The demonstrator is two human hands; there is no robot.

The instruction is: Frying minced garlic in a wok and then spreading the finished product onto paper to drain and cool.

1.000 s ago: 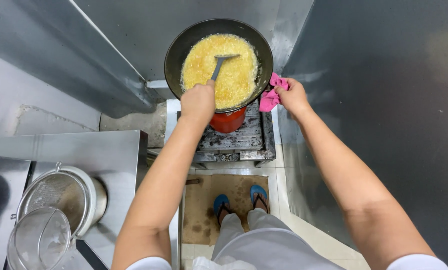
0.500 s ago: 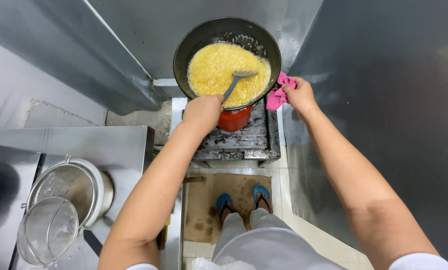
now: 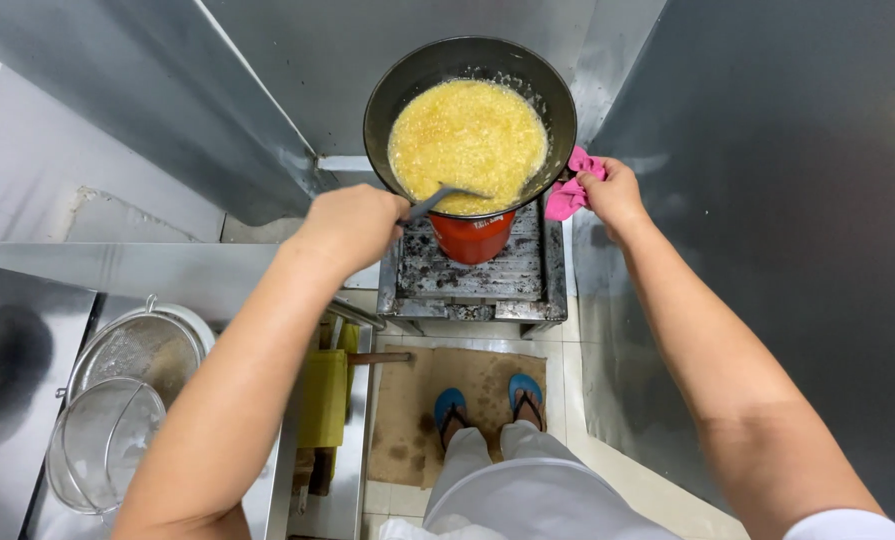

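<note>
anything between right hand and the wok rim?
Yes: a pink cloth sits folded between the right hand and the rim of the wok, as the head view shows; the hand grips the wok through it.

a commercial kitchen: steel walls point(image 3: 797, 200), gas burner point(image 3: 472, 265), big wok point(image 3: 467, 70).

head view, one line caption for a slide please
Left hand stirs yellow mixture in a black wok; right hand grips its edge with a pink cloth.
</note>
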